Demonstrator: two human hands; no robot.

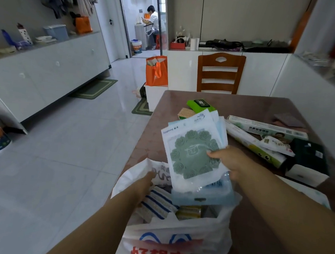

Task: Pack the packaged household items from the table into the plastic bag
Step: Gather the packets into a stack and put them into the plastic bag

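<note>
The right hand (227, 161) grips a fanned stack of flat packets (195, 149) by its right edge, thumb on the front, holding it tilted just above the mouth of the white plastic bag (173, 239), which sits at the near edge of the table (156, 130). The left hand (145, 182) reaches into the bag at its left rim, apparently holding the opening wide, though its fingers are hidden behind the plastic, so I cannot tell whether it is clenched or simply pressing.

The likely trouble is the stack itself. It is pinched from one side only, and the packets behind the front one are already splayed, so one could slip out and fall beside the bag or off the table's near edge. The bag also looks crowded: a blue wipes pack (202, 193), a striped cloth (156, 205) and a yellow-green packet (189, 211) fill the opening, so the wide, flat packets may catch on them or on the rim instead of sliding down.

The front packet is a clear-and-white sleeve showing a round grey-green mat with a rose pattern; it looks thin and flexible. Several boxes and rolls (266, 127) remain toward the table's far right.
</note>
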